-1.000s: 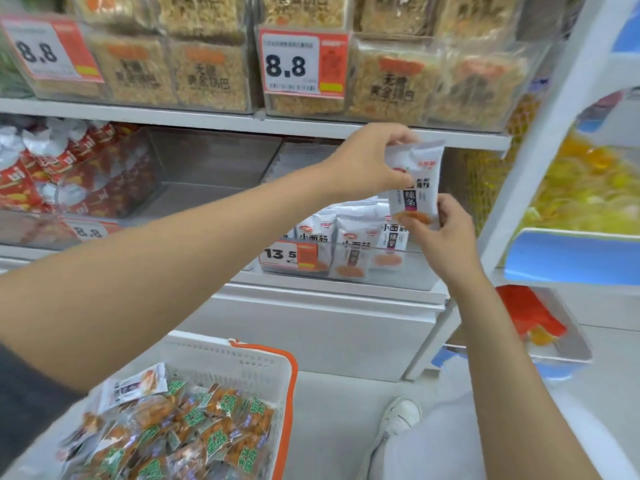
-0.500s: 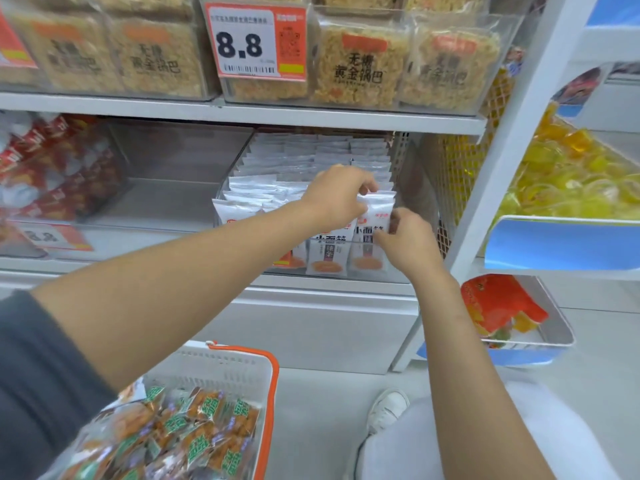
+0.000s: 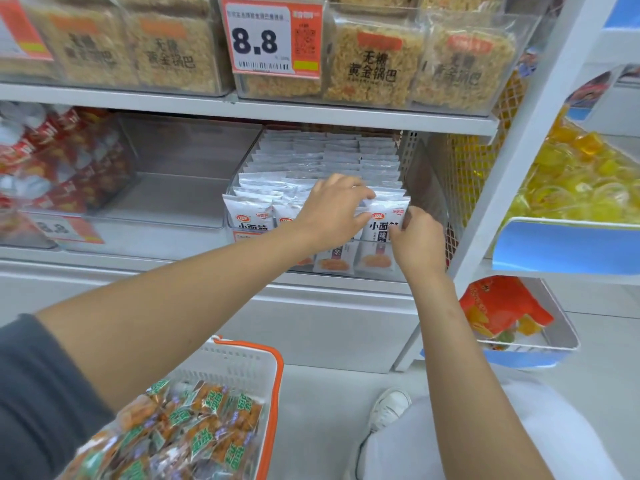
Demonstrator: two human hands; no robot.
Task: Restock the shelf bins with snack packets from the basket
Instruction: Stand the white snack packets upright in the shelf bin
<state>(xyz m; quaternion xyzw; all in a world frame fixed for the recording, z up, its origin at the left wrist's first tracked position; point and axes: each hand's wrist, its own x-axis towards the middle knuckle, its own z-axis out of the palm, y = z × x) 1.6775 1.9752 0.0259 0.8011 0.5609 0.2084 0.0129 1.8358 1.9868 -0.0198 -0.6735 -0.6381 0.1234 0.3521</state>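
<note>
With the right hand (image 3: 419, 244) pinching the white packet (image 3: 381, 228) at the front of the crowded shelf bin (image 3: 426, 202) and the left hand (image 3: 332, 213) pressing loosely open on the rows' tops, an early release could let the packet tip out.

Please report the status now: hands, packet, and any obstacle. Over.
Right hand pinches front white packet at its right edge. Left hand over packet rows in clear bin, grip unclear. No obstacle seen.
</note>
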